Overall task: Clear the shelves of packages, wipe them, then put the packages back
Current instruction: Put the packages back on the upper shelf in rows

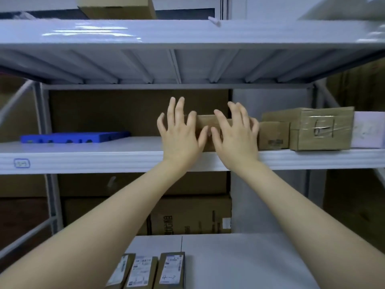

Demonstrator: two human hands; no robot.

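Brown box: a brown box (208,122) sits on the middle shelf (104,155), near its front edge and a bit right of the middle.
Which way it lies: its long side runs left to right along the shelf. A wide brown face looks out at the person.
Left hand (179,134): up in front of the left end of the brown box, fingers spread wide and mostly straight. It holds nothing.
Right hand (235,136): in front of the right end of the brown box, fingers spread and a little bent. It is not closed on the box.
Touching or not: I cannot tell if the fingers touch the box.
Hidden: both hands cover the ends of the brown box and most of its front. Only a strip between them shows.
Next to it: a small box (273,134) stands just to the right, then a taped box (320,130) beside that.
Cut off: a white box (368,130) runs off the right edge. A box on the top shelf (187,34) is cut off by the top edge.
Left side: a flat blue tray (77,137) lies on the same shelf, well apart from the boxes.
Down low: three flat packs (143,272) with white labels lie side by side. Their near ends are cut off.
Hard to read: the words on every label are blurry.
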